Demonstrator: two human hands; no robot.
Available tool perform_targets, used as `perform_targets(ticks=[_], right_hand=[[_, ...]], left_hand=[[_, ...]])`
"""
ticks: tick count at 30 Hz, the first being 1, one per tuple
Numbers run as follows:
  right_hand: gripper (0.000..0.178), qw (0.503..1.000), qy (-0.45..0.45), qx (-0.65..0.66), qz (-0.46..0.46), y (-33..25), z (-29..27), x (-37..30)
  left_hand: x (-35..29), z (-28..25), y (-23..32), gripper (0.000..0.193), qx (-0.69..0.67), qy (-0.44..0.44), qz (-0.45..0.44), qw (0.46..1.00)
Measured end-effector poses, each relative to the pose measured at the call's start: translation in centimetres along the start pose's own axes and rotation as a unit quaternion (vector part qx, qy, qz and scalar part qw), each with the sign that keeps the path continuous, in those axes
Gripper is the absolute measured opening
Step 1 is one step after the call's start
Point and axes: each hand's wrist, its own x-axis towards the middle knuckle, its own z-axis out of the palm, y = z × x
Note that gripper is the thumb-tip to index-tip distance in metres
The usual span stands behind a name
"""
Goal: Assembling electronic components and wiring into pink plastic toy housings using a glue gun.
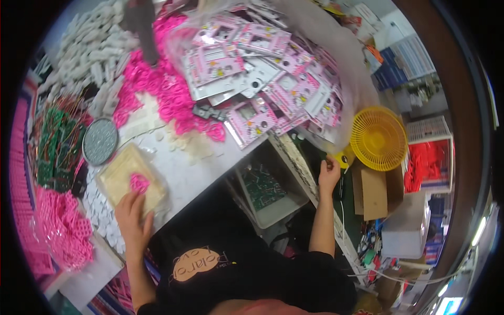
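Note:
My left hand (134, 220) lies at the near side of a cream block (118, 181) in clear wrapping, its fingers stretched out and the thumb apart. At its fingertips, a small pink openwork plastic piece (139, 183) rests on the block. My right hand (329, 174) is out to the right, past the table's corner, with its fingers curled together. Whatever it pinches is too small to make out. Right beside those fingers is a yellow item (343, 159) with a dark round spot.
Pink printed panels (262, 79) are heaped at the back, beside pink plastic parts (157, 79) and white parts (89, 42). Wired green boards (58, 142) and a round grey tin (100, 140) stand left. A bin (262, 216) holds boards. Right are a yellow basket (378, 137) and a carton (374, 197).

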Motion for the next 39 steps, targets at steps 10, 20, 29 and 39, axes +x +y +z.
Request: perform_targets(ticks=[10,20,29,39], right_hand=[[0.046,0.977,0.051,-0.201,-0.056,13.3,-0.2,13.9],[0.052,0.965,0.062,-0.256,0.003,12.1,3.3,15.9],[0.024,0.985,0.043,0.123,0.111,14.1,1.0,14.8],[0.041,0.989,0.122,-0.081,0.019,12.6,0.2,13.6]], left_hand=[[-0.4,0.1,-0.4,0.047,0.013,-0.006,-0.004,1.0],[-0.2,0.5,0.3,0.047,0.029,0.018,0.006,0.999],[0.2,0.3,0.5,0.045,0.011,0.025,0.019,0.999],[0.0,0.4,0.7,0.044,0.026,0.035,0.012,0.999]])
